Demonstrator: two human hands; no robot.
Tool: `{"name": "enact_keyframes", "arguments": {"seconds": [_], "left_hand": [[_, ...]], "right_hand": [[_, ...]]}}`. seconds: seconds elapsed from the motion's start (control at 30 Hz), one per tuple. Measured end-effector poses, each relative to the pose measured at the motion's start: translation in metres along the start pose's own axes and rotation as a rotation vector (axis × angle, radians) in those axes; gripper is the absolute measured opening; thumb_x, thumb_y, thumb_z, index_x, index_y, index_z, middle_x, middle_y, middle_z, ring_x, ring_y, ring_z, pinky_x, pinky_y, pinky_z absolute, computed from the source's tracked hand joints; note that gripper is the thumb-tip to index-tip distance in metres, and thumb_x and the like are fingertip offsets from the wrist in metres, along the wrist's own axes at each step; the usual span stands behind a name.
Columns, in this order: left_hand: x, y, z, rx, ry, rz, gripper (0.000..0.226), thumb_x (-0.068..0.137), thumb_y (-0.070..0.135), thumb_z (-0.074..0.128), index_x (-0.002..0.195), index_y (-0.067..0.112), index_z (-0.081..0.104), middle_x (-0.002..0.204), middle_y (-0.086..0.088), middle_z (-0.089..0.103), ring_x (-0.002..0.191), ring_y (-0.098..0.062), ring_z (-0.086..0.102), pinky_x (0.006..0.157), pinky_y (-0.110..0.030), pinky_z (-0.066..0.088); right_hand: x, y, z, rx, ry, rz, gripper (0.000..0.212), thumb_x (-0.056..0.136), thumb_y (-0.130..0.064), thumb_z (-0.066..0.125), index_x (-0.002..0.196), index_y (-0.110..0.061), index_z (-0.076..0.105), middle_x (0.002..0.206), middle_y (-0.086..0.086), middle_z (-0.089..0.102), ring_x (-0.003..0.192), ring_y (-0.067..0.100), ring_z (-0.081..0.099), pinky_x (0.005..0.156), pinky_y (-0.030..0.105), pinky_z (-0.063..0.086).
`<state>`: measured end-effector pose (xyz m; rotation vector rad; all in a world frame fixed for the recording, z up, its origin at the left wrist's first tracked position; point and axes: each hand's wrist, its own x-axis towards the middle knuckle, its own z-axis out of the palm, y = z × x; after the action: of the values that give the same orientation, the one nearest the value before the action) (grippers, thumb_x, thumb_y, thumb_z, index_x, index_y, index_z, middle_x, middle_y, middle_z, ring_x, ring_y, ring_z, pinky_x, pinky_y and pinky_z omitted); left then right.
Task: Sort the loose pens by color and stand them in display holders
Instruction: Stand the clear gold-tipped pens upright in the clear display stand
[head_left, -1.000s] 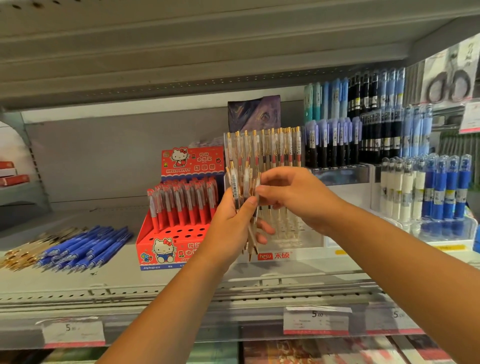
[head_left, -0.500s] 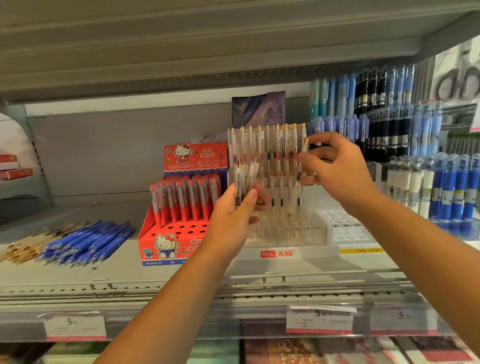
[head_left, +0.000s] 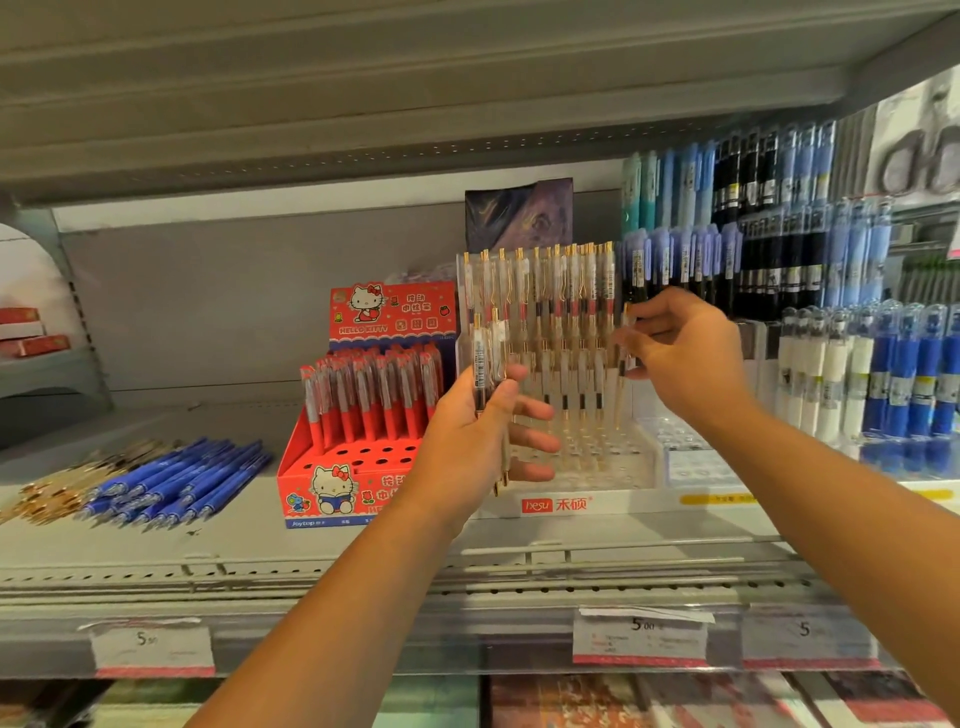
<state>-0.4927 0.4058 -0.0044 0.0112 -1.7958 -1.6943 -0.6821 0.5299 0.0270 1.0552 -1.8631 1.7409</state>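
1. A clear plastic tiered display holder with a white base (head_left: 641, 467) stands on the grey metal shelf (head_left: 260, 545). Its back rows hold upright clear-barrelled pens with gold clips (head_left: 545, 291), and round sockets show in the front rows.
2. Just left of it, touching or nearly so, sits a red cardboard cartoon-cat holder (head_left: 358, 467). Glossy red-bodied pens (head_left: 374, 389) stand packed in its rear rows, with dark round holes in front.
3. The left hand (head_left: 462, 447) has its grip clenched around a small bundle of clear gold-tipped pens (head_left: 488, 364). It holds them upright before the clear holder's left edge, thumb across the barrels and fingers curled behind.
4. The right hand (head_left: 685, 353) pinches a single clear gold-trimmed pen (head_left: 621, 374) at the holder's right edge, tip pointing down. Whether the tip sits in a socket cannot be made out.
5. Loose blue rubber-gripped pens (head_left: 176, 483) lie fanned on the shelf at the left. Beside them, a heap of loose gold-and-clear pens (head_left: 52, 493) is cut off by the frame edge.
6. At the right, blue and white capped pens (head_left: 872, 374) stand in another clear tray, partly out of frame. Behind them, tiers of dark and pale blue pens (head_left: 753, 234) are blurred.
7. White paper price tags (head_left: 639, 636) sit behind a clear strip on the shelf lip. Only a "5" is legible.
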Motion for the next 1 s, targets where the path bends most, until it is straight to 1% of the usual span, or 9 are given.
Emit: {"name": "enact_keyframes", "arguments": {"seconds": [0.1, 0.23, 0.47, 0.57, 0.63, 0.73, 0.87, 0.93, 1.0], "left_hand": [[0.000, 0.000, 0.000, 0.004, 0.000, -0.005, 0.018, 0.102, 0.028, 0.047, 0.117, 0.023, 0.056, 0.090, -0.009, 0.072, 0.074, -0.029, 0.070, 0.061, -0.045, 0.061], [-0.001, 0.001, 0.000, -0.006, -0.005, -0.024, 0.018, 0.102, 0.028, 0.047, 0.117, 0.022, 0.055, 0.091, -0.012, 0.071, 0.071, -0.029, 0.070, 0.059, -0.044, 0.061], [-0.002, 0.001, 0.001, -0.012, -0.014, -0.038, 0.021, 0.103, 0.026, 0.047, 0.120, 0.018, 0.054, 0.094, -0.013, 0.073, 0.070, -0.028, 0.070, 0.054, -0.041, 0.061], [-0.002, 0.002, 0.001, 0.001, -0.007, -0.026, 0.020, 0.102, 0.026, 0.047, 0.119, 0.018, 0.055, 0.094, -0.013, 0.073, 0.070, -0.028, 0.070, 0.054, -0.042, 0.061], [-0.002, 0.002, 0.001, 0.006, -0.001, -0.021, 0.019, 0.103, 0.025, 0.047, 0.118, 0.018, 0.056, 0.093, -0.013, 0.073, 0.069, -0.028, 0.070, 0.054, -0.042, 0.061], [-0.003, 0.003, 0.004, 0.014, 0.003, -0.017, 0.018, 0.103, 0.023, 0.047, 0.118, 0.019, 0.056, 0.090, -0.011, 0.073, 0.068, -0.027, 0.070, 0.055, -0.043, 0.061], [-0.004, 0.005, 0.008, 0.042, -0.010, -0.004, 0.019, 0.104, 0.022, 0.045, 0.120, 0.017, 0.055, 0.089, -0.012, 0.070, 0.068, -0.028, 0.069, 0.056, -0.045, 0.061], [-0.005, 0.005, 0.008, 0.047, -0.009, 0.008, 0.019, 0.105, 0.023, 0.044, 0.119, 0.018, 0.056, 0.087, -0.012, 0.070, 0.068, -0.029, 0.069, 0.057, -0.046, 0.060], [-0.005, 0.005, 0.008, 0.036, 0.005, 0.026, 0.019, 0.105, 0.025, 0.043, 0.116, 0.022, 0.057, 0.085, -0.010, 0.071, 0.068, -0.029, 0.069, 0.058, -0.046, 0.060]], "right_hand": [[-0.001, 0.007, 0.004, -0.103, -0.083, 0.012, 0.012, 0.087, -0.013, 0.073, 0.088, -0.021, 0.064, 0.084, 0.002, 0.069, 0.077, 0.017, 0.069, 0.054, 0.026, 0.059], [0.000, 0.013, 0.006, -0.163, -0.147, 0.082, 0.005, 0.091, -0.011, 0.068, 0.091, -0.014, 0.064, 0.088, 0.008, 0.070, 0.079, 0.029, 0.070, 0.067, 0.042, 0.061], [-0.001, 0.005, 0.003, -0.313, -0.128, 0.091, 0.014, 0.089, -0.021, 0.071, 0.080, -0.025, 0.061, 0.080, 0.005, 0.071, 0.072, 0.025, 0.069, 0.068, 0.045, 0.060], [-0.006, -0.004, 0.003, -0.433, -0.083, 0.045, 0.002, 0.091, -0.026, 0.066, 0.091, -0.025, 0.067, 0.092, 0.004, 0.071, 0.075, 0.022, 0.066, 0.071, 0.040, 0.058], [-0.011, -0.011, 0.007, -0.456, -0.013, 0.016, 0.018, 0.091, -0.030, 0.062, 0.106, -0.024, 0.068, 0.108, 0.005, 0.066, 0.084, 0.022, 0.063, 0.075, 0.036, 0.055], [-0.019, -0.038, 0.016, -0.227, -0.001, -0.038, 0.028, 0.089, -0.034, 0.064, 0.113, -0.020, 0.062, 0.104, -0.002, 0.061, 0.090, 0.015, 0.060, 0.073, 0.030, 0.049], [-0.031, -0.069, 0.032, 0.090, -0.377, -0.012, 0.029, 0.087, -0.031, 0.071, 0.113, -0.020, 0.064, 0.099, -0.004, 0.067, 0.092, 0.009, 0.065, 0.078, 0.028, 0.056], [-0.035, -0.075, 0.039, 0.148, -0.434, -0.023, 0.029, 0.085, -0.022, 0.074, 0.112, -0.017, 0.064, 0.095, 0.000, 0.068, 0.088, 0.013, 0.068, 0.078, 0.031, 0.059], [-0.036, -0.078, 0.042, 0.199, -0.424, -0.032, 0.027, 0.084, -0.017, 0.076, 0.108, -0.020, 0.065, 0.089, -0.001, 0.071, 0.083, 0.010, 0.070, 0.076, 0.027, 0.059]]}}
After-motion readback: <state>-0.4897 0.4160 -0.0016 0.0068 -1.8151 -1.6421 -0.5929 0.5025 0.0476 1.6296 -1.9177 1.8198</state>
